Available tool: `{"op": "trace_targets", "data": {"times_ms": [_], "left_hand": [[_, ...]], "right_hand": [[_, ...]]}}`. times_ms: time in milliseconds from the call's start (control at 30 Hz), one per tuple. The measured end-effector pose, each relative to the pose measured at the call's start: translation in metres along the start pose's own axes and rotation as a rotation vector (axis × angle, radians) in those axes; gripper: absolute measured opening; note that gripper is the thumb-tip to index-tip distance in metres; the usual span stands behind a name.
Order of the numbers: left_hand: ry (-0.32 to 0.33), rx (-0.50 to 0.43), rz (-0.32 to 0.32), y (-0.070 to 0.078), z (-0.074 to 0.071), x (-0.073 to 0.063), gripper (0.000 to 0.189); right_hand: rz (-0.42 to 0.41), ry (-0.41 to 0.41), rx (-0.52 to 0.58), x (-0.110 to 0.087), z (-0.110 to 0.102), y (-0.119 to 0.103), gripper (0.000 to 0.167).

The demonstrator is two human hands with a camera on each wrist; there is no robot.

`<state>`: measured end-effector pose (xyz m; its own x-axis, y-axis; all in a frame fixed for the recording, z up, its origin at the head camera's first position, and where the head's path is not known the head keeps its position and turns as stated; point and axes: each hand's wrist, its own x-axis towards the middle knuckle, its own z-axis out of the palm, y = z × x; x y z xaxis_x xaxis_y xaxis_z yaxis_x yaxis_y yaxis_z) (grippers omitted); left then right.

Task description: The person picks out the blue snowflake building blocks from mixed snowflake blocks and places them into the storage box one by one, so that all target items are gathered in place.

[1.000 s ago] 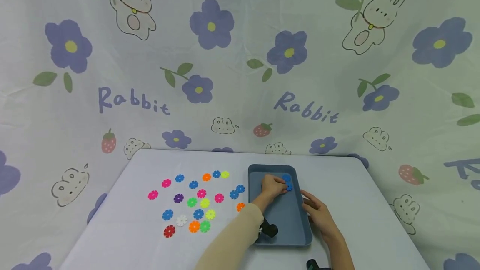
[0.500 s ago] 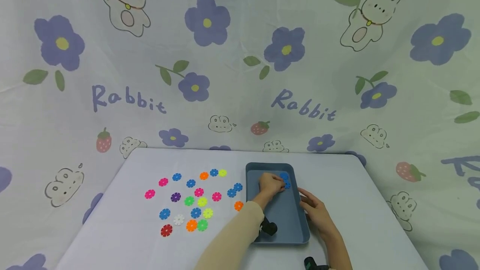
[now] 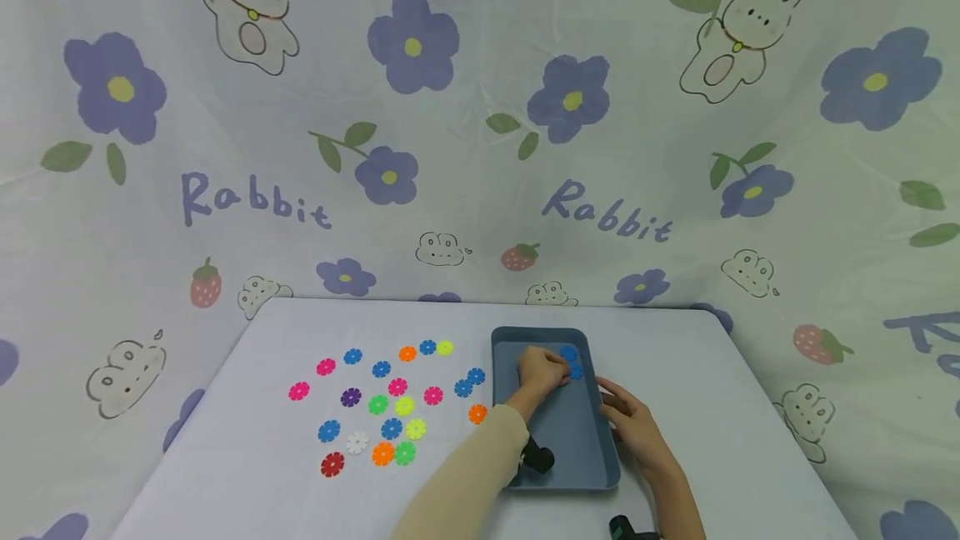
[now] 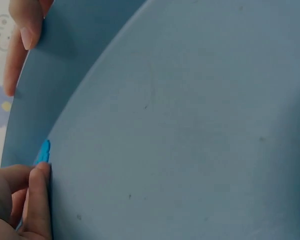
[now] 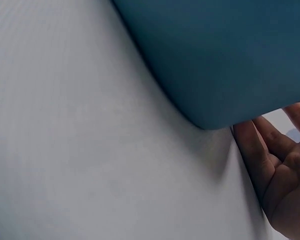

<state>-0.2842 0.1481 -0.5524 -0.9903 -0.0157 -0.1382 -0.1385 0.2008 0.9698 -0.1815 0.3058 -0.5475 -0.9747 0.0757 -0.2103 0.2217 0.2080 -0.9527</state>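
Inside the blue-grey tray, my left hand pinches a blue notched plastic disc between thumb and fingers, low by the right-hand wall. Just beyond those fingertips lies another blue disc in the tray's far right corner area. My right hand is outside the tray on the right, its loosely bent fingers resting against the rim. In the left wrist view, fingertips of the right hand reach over that rim. The right wrist view shows the right hand under the tray's outer wall.
Left of the tray, several notched discs lie scattered on the white table, among them a red disc, a purple disc and a white disc. An orange disc lies close to the tray's left wall. A patterned curtain hangs behind.
The head view has shifted slightly, so the whole scene sits a little further left. Both hands stay at their places on the tray, the left one still pinching the blue disc.
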Motion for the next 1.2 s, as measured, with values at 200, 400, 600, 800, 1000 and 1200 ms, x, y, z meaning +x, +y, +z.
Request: {"op": "trace_targets", "data": {"times_ms": [200, 400, 600, 800, 1000, 1200], "left_hand": [[0.02, 0.029, 0.033, -0.002, 0.002, 0.0, 0.009], [0.03, 0.032, 0.033, -0.003, 0.007, 0.002, 0.01], [0.047, 0.057, 0.035, -0.002, 0.006, -0.001, 0.009], [0.056, 0.061, 0.06, -0.002, 0.005, -0.004, 0.009], [0.0, -0.005, 0.013, -0.006, 0.002, 0.003, 0.009], [-0.136, -0.208, -0.139, 0.011, -0.019, 0.01, 0.017]], "right_hand": [[-0.001, -0.001, 0.011, 0.0, 0.0, 0.001, 0.047], [-0.007, 0.001, 0.015, 0.001, -0.001, 0.002, 0.048], [0.0, 0.011, 0.01, 0.001, 0.0, 0.004, 0.048], [0.006, 0.027, 0.026, 0.0, 0.002, 0.005, 0.047], [0.001, 0.032, 0.024, 0.0, 0.002, 0.006, 0.047], [-0.004, 0.029, 0.029, 0.002, 0.0, 0.005, 0.047]]}}
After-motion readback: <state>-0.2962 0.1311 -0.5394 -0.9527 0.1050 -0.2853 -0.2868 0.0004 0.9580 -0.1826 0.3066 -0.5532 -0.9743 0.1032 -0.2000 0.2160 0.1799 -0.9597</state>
